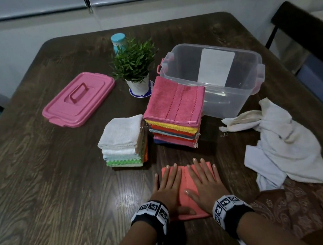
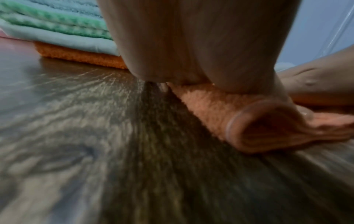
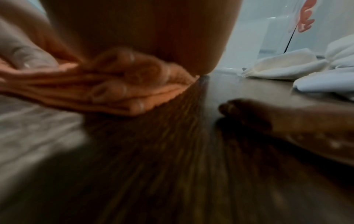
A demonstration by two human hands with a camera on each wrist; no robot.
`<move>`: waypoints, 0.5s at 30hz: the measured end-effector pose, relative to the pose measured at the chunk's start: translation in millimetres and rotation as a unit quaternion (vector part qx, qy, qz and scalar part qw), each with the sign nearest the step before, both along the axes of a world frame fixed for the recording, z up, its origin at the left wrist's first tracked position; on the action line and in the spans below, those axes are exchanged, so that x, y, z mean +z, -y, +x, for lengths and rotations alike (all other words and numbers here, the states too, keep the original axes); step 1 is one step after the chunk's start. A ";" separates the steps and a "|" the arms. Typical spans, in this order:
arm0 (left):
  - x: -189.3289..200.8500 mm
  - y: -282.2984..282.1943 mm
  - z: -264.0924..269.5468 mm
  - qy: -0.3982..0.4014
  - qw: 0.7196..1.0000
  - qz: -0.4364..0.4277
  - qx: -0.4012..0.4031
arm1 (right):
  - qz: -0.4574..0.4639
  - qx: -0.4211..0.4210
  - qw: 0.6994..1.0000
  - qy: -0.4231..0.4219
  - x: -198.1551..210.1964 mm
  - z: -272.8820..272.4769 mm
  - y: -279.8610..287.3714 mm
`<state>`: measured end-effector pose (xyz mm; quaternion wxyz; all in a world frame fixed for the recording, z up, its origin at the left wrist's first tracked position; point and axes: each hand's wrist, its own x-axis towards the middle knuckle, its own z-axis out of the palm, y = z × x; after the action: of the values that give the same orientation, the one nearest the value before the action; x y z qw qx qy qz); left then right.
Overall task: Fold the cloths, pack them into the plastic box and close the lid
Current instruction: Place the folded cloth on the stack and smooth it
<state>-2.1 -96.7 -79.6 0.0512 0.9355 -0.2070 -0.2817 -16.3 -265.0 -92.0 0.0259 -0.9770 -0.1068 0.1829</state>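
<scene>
Hands flat: left hand (image 1: 170,185) and right hand (image 1: 203,180) side by side, fingers straight, pressing the folded salmon cloth (image 1: 185,191) onto the table (image 1: 52,188). Just beyond the cloth, two folded stacks: pale stack (image 1: 123,141), bright stack (image 1: 173,112). Plastic box (image 1: 233,94) behind the bright stack, open. Pink lid (image 1: 78,98) far left of it. Unfolded white cloths (image 1: 282,141) to the right of the salmon cloth.

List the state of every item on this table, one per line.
plastic box: open, no cloths inside
pink lid: off, flat on the table
salmon cloth: folded, pressed flat under both hands
left hand: flat on it
right hand: flat on it
two stacks: folded
white cloths: unfolded, in a heap
</scene>
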 end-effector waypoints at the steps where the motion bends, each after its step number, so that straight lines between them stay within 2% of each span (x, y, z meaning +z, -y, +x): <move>1: 0.0 -0.6 0.0 -0.001 1.000 0.001 -0.002 | 0.006 0.004 1.000 -0.005 2.1 1.1 1.1; 7: -3.0 -2.9 3.2 0.005 1.000 0.005 -0.015 | -0.007 0.001 1.000 -0.002 1.8 3.8 3.4; 10: 2.9 -4.3 2.3 0.022 0.999 -0.022 -0.010 | 0.023 -0.016 0.997 0.077 3.7 4.9 6.7; 12: 7.9 -8.7 2.4 0.068 0.996 -0.048 0.028 | 0.057 -0.085 0.988 0.111 14.7 7.5 9.3; 15: 13.9 -20.0 4.2 0.163 0.976 -0.052 0.132 | 0.073 -0.249 0.956 0.137 26.1 12.0 15.8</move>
<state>2.1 -76.7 -65.7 0.1019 0.9840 -0.1017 -0.1050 -4.2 -280.9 -65.9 0.1272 -0.9838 0.1239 0.0264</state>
